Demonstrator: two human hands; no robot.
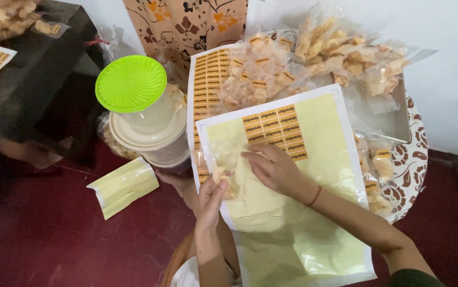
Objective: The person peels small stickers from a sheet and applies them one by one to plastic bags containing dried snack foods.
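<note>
On the person's lap, a large sticker sheet [314, 212] is spread, most of its yellow backing already bare, with a small block of orange rectangular labels [274, 132] left near its upper edge. Over this sheet a small clear bag of chips [223, 170] is held upright by the left hand [210, 199], whose fingers are closed narrowly around the bag's lower part. The right hand [272, 169] is laid flat beside it, fingers extended and together, fingertips touching the bag's side; whether a label is pinched under them cannot be told.

Behind the sheet, a heap of filled clear bags [314, 58], each holding pale chips and many bearing an orange label, is piled on a patterned table [412, 159]. A second sheet of labels [207, 85] is tucked under the heap. To the left, stacked translucent plastic containers [149, 133] are topped by a bright green lid [131, 83]; their contents cannot be made out. A stripped piece of backing paper [124, 186] lies on the dark red floor [37, 239].
</note>
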